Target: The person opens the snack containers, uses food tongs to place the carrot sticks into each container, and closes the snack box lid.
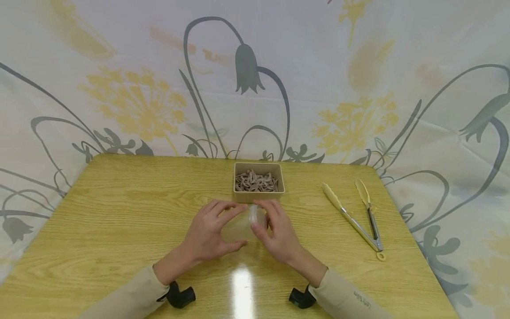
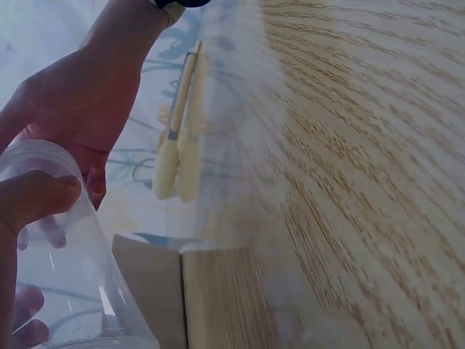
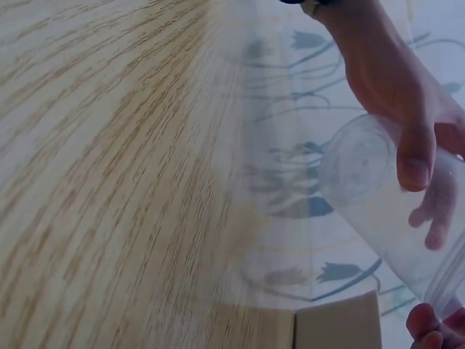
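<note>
A clear plastic cup (image 1: pixel 236 229) lies sideways between the two hands, above the wooden table, its ribbed rim toward the right. My left hand (image 1: pixel 207 232) holds the cup's body, thumb below and fingers over the top. The right hand (image 1: pixel 280 235) grips the rim end with thumb and fingers. In the left wrist view the cup (image 2: pixel 73 269) is see-through, with fingers showing behind its wall. The right wrist view shows the round base of the cup (image 3: pixel 356 163) near the left hand (image 3: pixel 399 87), with right fingertips (image 3: pixel 429 331) at the rim.
A beige rectangular container (image 1: pixel 259 197) with brownish-grey strips (image 1: pixel 256 180) stands just beyond the hands at the table's back. To the right lie splayed tongs (image 1: pixel 358 226) with pale yellow tips. Behind the table (image 1: pixel 131 208) hangs a flower-patterned cloth (image 1: pixel 303 53).
</note>
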### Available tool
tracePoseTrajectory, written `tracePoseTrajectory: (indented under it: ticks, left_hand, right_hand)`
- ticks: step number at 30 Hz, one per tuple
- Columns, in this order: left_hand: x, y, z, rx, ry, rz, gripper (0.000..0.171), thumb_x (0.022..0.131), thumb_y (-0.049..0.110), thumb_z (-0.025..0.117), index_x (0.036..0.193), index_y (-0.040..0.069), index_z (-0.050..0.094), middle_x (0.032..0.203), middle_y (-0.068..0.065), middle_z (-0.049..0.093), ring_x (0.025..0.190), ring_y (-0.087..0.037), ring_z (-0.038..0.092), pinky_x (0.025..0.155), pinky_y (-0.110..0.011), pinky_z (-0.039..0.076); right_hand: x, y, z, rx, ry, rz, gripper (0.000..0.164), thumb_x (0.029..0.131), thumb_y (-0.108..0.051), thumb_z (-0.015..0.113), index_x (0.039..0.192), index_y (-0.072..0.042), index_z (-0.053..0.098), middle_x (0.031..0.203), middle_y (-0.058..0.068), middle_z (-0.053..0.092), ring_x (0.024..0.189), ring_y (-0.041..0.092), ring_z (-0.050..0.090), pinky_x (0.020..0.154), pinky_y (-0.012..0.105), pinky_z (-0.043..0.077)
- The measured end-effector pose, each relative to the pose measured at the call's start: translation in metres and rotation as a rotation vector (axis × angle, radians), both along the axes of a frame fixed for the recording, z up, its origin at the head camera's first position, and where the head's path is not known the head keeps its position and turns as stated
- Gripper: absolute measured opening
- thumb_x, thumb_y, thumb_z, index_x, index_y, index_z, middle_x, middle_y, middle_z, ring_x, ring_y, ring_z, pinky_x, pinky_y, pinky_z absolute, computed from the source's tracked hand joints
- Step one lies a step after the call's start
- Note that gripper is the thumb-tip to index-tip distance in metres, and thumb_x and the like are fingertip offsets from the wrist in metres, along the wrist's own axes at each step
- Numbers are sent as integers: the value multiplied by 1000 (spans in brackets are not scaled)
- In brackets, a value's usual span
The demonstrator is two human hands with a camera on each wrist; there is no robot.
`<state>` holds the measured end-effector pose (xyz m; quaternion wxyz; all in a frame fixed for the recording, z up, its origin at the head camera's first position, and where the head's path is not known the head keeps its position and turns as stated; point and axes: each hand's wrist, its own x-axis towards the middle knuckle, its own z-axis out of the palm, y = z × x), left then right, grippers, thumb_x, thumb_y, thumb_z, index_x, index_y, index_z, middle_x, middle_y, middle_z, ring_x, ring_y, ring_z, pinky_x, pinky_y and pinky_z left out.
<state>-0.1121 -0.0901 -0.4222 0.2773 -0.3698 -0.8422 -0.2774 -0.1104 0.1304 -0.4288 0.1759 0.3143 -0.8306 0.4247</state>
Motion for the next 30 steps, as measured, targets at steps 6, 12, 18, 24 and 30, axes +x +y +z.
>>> tracePoseTrajectory:
  ticks: [6,12,18,24,30]
  left_hand:
    - [3,-1,-4,86,-111,-70,81,62,48,89,131,13,63,118,-4,69,101,-19,64,81,-39,56]
    - [3,-6,-7,84,-139,-64,81,65,48,87,134,14,61,119,-3,68,102,-19,62,78,-37,56]
    - [1,-8,-6,19,-63,-30,82,63,45,90,132,12,62,118,-6,65,104,-22,60,86,-41,54]
    - [1,-6,-6,-53,45,-5,82,62,43,92,132,13,62,120,-7,64,104,-25,59,87,-43,53]
    - [0,-5,-7,-78,88,21,82,63,43,93,134,15,61,123,-10,63,105,-27,58,86,-46,52]
  right_hand:
    - [-2,1,3,59,164,79,57,99,-47,46,132,-3,56,118,14,53,95,22,56,72,36,53]
    - [-2,7,7,142,181,131,60,87,-32,57,141,-8,51,136,15,49,115,29,55,83,45,54]
    - [-1,11,11,192,46,92,75,91,-41,57,154,-9,35,152,15,36,125,31,51,91,53,51]
    - [2,10,16,134,-195,52,73,98,-52,52,157,-17,30,148,12,41,102,21,61,75,37,57]
    - [6,9,21,123,-335,16,64,98,-43,57,153,-16,39,137,10,51,99,19,61,72,26,56]
